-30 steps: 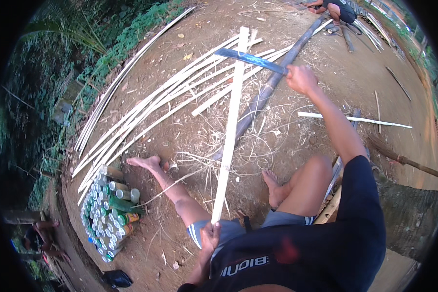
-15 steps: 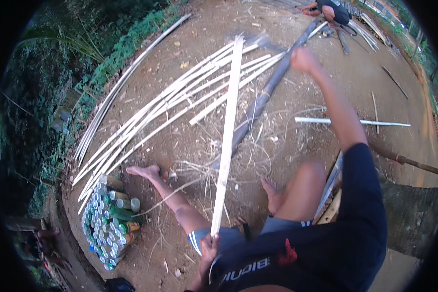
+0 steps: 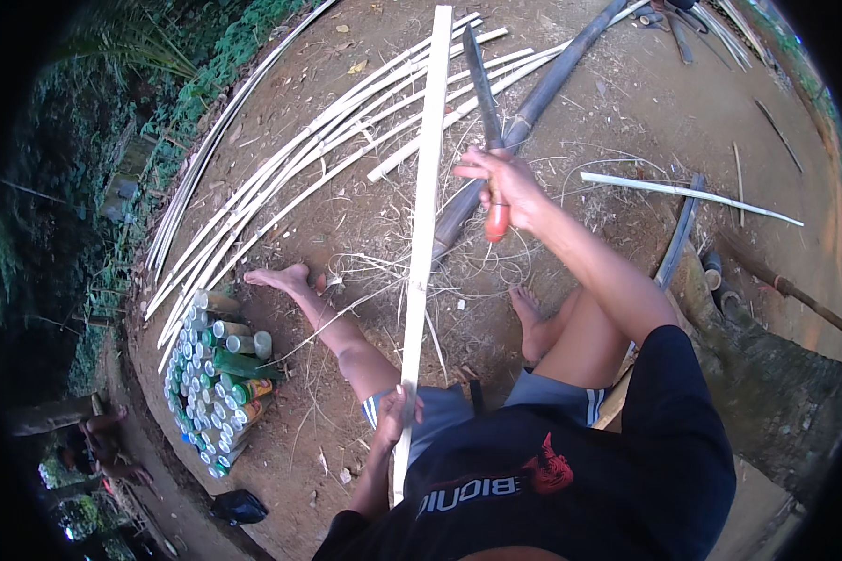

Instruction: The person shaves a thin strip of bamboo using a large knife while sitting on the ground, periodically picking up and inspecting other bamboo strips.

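Observation:
A long pale split bamboo strip stands before me, running from my lap up to the top of the view. My left hand is closed around its lower part, and the lower end reaches past the hand beside my shirt. On the strip's right side, my right hand holds a machete loosely, some fingers stretched toward the strip. Its dark blade points up and away, while the orange handle sticks out below the palm. A gap shows between blade and strip. Thin bamboo shavings lie tangled on the ground beneath.
A dark bamboo pole slants behind the machete. Several pale strips lie fanned out at left. Clustered jars and bottles stand by my left leg. A tree trunk or root sits at right. A person is at lower left.
My right hand has come down and left from its raised position, bringing the machete beside the strip. The left hand and strip have shifted slightly left, with more strip now showing below that hand.

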The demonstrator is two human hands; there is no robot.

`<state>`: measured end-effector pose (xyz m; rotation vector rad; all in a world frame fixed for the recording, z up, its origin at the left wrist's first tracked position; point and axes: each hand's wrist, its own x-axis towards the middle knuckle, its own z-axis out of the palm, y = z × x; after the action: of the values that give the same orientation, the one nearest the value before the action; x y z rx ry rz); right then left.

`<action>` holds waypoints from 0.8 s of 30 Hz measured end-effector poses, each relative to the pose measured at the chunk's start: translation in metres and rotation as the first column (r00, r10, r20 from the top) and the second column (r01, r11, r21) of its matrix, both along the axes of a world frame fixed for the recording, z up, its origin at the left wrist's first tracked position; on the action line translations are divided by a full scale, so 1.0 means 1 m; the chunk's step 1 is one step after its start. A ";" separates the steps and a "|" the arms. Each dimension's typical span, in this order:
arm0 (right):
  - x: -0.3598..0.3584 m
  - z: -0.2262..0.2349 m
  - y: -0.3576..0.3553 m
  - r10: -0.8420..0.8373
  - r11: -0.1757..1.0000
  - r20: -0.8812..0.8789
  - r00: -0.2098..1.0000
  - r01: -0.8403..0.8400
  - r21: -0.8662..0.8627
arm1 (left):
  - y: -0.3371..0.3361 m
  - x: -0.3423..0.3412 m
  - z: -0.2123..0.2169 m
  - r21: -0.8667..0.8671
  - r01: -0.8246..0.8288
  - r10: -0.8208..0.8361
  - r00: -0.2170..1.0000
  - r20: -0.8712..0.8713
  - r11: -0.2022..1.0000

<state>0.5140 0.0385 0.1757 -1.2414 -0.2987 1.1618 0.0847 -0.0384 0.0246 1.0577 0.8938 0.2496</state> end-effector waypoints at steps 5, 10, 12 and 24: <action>-0.015 0.002 0.013 0.030 0.992 -0.145 0.989 -0.012 0.125 | 0.006 0.013 0.010 0.069 0.118 -0.111 0.989 -0.096 0.991; -0.011 -0.008 0.013 0.025 0.992 -0.122 0.992 -0.009 0.125 | 0.038 0.073 0.054 0.342 0.061 -0.030 0.995 -0.096 0.938; -0.011 -0.006 0.008 0.003 0.994 -0.096 0.995 0.008 0.107 | 0.049 0.111 0.079 0.286 0.000 -0.013 0.999 0.042 0.958; 0.000 -0.057 -0.093 0.210 0.955 0.948 -0.240 -0.158 -0.252 | 0.081 0.129 0.084 0.285 -0.082 0.094 0.995 -0.030 0.955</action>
<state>0.5141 -0.0540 0.1189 -2.0078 -1.8231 -0.0222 0.2139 0.0429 0.1083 1.2935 0.9645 0.4405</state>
